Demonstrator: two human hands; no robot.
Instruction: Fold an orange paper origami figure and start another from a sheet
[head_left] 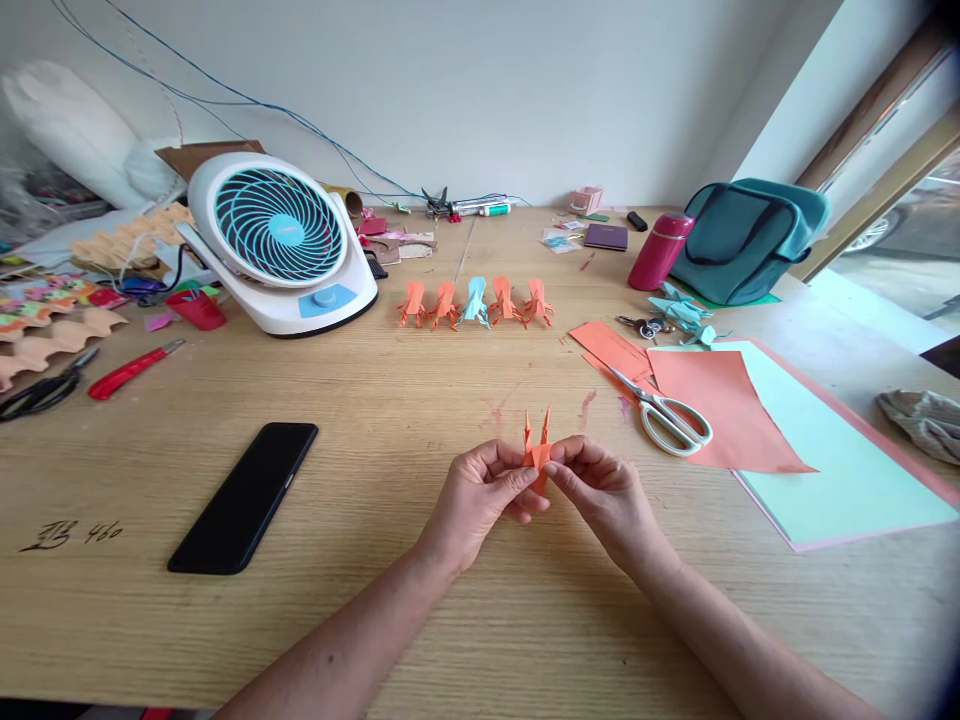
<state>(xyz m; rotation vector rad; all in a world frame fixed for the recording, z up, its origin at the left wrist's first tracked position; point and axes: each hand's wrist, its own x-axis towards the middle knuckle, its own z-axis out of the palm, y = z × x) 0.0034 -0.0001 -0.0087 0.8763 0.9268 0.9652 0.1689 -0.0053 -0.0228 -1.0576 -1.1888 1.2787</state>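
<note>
Between my two hands is a small orange origami figure [538, 457] with two thin points sticking up at its far end. My left hand [480, 495] pinches its left side between thumb and fingers. On the other side my right hand [600, 490] grips it the same way, thumb near the middle. The fingers cover part of the folded paper. Farther back, a row of folded paper figures stands on the table: a light blue one [475, 302] in the middle, with orange ones [504, 302] on both sides.
White-handled scissors [671, 425] lie on orange paper [727, 400] at the right, over pale green sheets [832, 470]. A black phone [244, 498] lies at left, with a fan [281, 240] behind. A pink bottle [660, 252] and teal bag [750, 240] stand back right.
</note>
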